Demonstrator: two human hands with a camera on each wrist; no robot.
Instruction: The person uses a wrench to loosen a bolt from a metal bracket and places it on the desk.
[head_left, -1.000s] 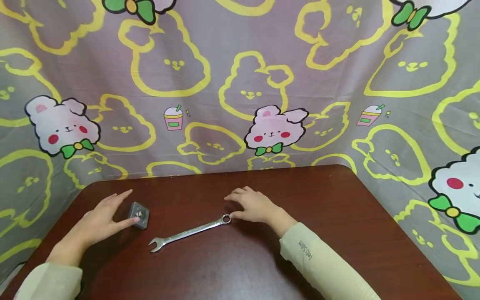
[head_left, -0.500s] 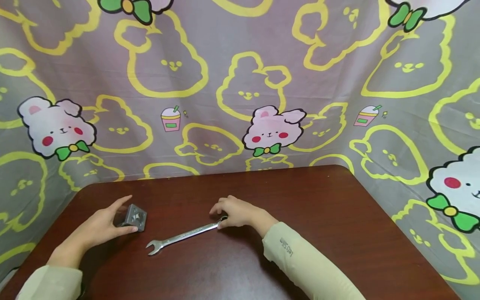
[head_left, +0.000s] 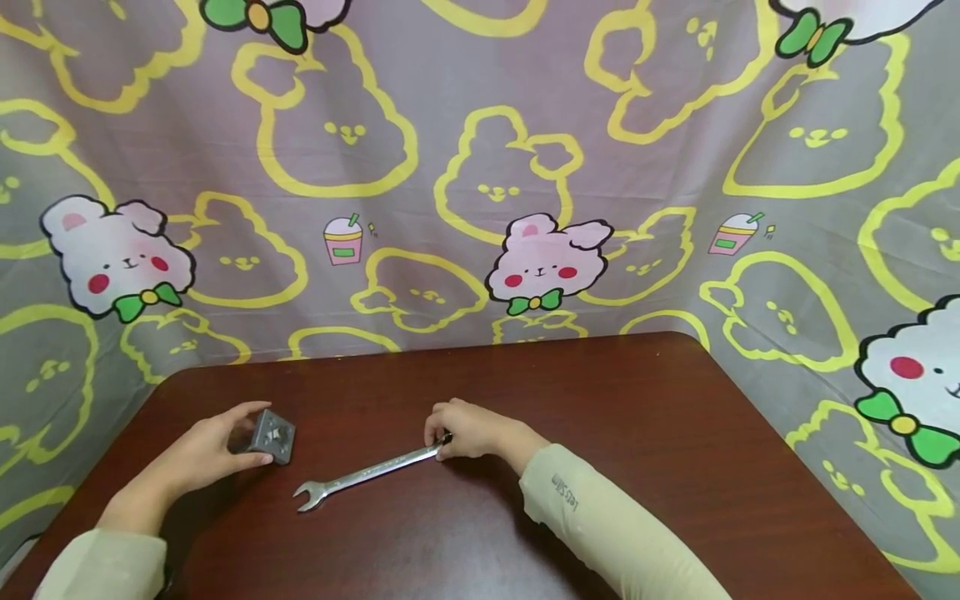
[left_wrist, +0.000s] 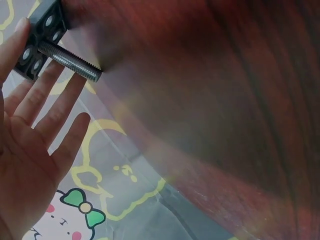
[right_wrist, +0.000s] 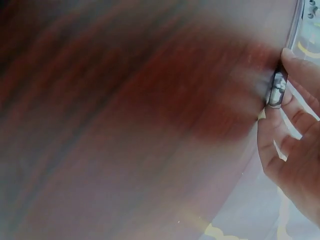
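Note:
Between the thumb and fingers of my left hand [head_left: 198, 454] is a square dark grey block [head_left: 275, 436], pinched at its edges. A metal stub shows on its near face in the head view. From the other side, in the left wrist view, a threaded bolt [left_wrist: 75, 63] sticks out of the block, and the lower fingers stay spread. My right hand [head_left: 472, 429] pinches the box end of a silver combination wrench [head_left: 367, 472], partly hidden by the fingers. The wrench lies slanted, its open jaw end pointing left, toward the block. In the right wrist view the ring end [right_wrist: 277, 90] shows between thumb and fingers.
Both hands work over a dark red-brown wooden table [head_left: 600, 417] with rounded far corners. A grey fabric curtain [head_left: 420, 150] with yellow outlines and white rabbits hangs close behind and along the sides.
My right hand has moved left onto the wrench's box end and closed its fingers on it. My left fingers have drawn in around the block. The wrench has barely shifted.

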